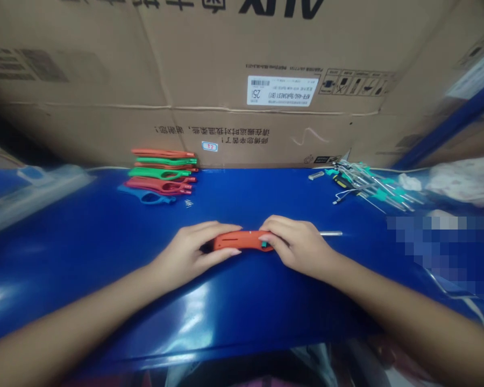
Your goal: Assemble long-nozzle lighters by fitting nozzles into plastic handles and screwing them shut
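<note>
An orange stick lighter (242, 239) lies lengthwise between my two hands, just over the blue tabletop. My left hand (191, 244) grips its rear end, thumb on the near side and fingers on the far side. My right hand (298, 242) is closed around the front end, with its thumb and fingertips by a green trigger (264, 244). Beyond that hand a thin metal tube (331, 233) sticks out to the right. The lighter's front part is hidden by my right hand.
Orange, green, red and blue lighter casings (161, 185) lie at the back left, beside small metal bits (189, 203). Metal tubes with green parts (375, 185) are heaped at the back right. A large cardboard box (210, 115) stands behind the blue table (242, 301).
</note>
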{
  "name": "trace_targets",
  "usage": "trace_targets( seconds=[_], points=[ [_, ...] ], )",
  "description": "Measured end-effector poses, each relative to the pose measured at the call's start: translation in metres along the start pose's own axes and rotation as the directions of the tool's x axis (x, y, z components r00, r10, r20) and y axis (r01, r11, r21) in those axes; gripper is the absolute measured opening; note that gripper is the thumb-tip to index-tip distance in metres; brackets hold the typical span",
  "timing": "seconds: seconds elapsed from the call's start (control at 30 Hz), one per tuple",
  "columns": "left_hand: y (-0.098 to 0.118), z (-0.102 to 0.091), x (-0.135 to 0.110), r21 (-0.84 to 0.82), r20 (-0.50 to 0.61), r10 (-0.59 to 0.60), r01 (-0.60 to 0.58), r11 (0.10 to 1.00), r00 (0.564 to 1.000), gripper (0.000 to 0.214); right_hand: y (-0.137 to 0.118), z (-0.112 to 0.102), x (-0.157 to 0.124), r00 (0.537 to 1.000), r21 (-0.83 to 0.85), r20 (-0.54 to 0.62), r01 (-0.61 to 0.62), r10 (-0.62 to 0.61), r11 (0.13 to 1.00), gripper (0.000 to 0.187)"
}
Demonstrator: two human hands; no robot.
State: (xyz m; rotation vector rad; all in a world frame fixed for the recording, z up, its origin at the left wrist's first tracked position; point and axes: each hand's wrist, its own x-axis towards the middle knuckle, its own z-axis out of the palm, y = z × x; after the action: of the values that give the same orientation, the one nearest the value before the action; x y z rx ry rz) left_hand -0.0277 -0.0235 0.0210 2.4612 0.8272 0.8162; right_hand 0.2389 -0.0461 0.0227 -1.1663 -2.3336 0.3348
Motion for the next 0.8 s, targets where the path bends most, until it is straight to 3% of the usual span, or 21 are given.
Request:
trace_targets(
  seconds=[0.13, 0.27, 0.37, 0.43, 0.47, 0.5, 0.53, 0.6, 0.7, 0.8],
  points=[
    [-0.009, 0.0, -0.003, 0.083, 0.053, -0.003, -0.001, 0.997, 0.999, 0.042, 0.008, 0.001, 0.002, 0.991, 0.047, 0.091, -0.106, 0.102, 0.993, 0.02],
    [-0.012, 0.001, -0.003, 0.11, 0.121, -0.009, -0.004, 0.994, 0.993, 0.038, 0.011, 0.001, 0.006, 0.989, -0.049, 0.124, -0.071, 0.076, 0.996, 0.021],
    [-0.013, 0.001, 0.0, 0.139, 0.158, -0.025, 0.003, 0.99, 0.987, 0.037, 0.026, -0.015, 0.011, 0.994, -0.207, 0.064, -0.069, 0.084, 0.976, 0.03],
    [-0.013, 0.0, 0.001, 0.147, 0.179, -0.044, 0.017, 0.989, 0.983, 0.038, 0.047, -0.038, 0.014, 0.971, -0.324, -0.048, -0.237, 0.234, 0.916, 0.035],
    [-0.012, -0.001, 0.001, 0.149, 0.19, -0.054, 0.026, 0.989, 0.98, 0.04, 0.061, -0.051, 0.016, 0.926, -0.388, -0.12, -0.376, 0.358, 0.842, 0.037],
    [-0.012, -0.002, 0.001, 0.149, 0.2, -0.064, 0.035, 0.988, 0.978, 0.042, 0.075, -0.065, 0.017, 0.845, -0.467, -0.176, -0.524, 0.505, 0.713, 0.04],
    [-0.011, -0.004, 0.001, 0.146, 0.21, -0.073, 0.043, 0.988, 0.975, 0.044, 0.089, -0.077, 0.017, 0.735, -0.55, -0.215, -0.636, 0.644, 0.542, 0.045],
    [-0.009, -0.006, 0.001, 0.13, 0.223, -0.084, 0.056, 0.99, 0.971, 0.045, 0.114, -0.095, 0.018, 0.623, -0.581, -0.255, -0.71, 0.739, 0.398, 0.05],
    [-0.007, -0.009, 0.0, 0.1, 0.233, -0.1, 0.079, 0.992, 0.967, 0.038, 0.138, -0.104, 0.019, 0.532, -0.607, -0.244, -0.736, 0.811, 0.3, 0.044],
    [-0.004, -0.009, 0.0, 0.076, 0.248, -0.138, 0.123, 0.99, 0.959, 0.036, 0.15, -0.098, 0.022, 0.527, -0.637, -0.193, -0.709, 0.828, 0.303, 0.033]
  ],
)
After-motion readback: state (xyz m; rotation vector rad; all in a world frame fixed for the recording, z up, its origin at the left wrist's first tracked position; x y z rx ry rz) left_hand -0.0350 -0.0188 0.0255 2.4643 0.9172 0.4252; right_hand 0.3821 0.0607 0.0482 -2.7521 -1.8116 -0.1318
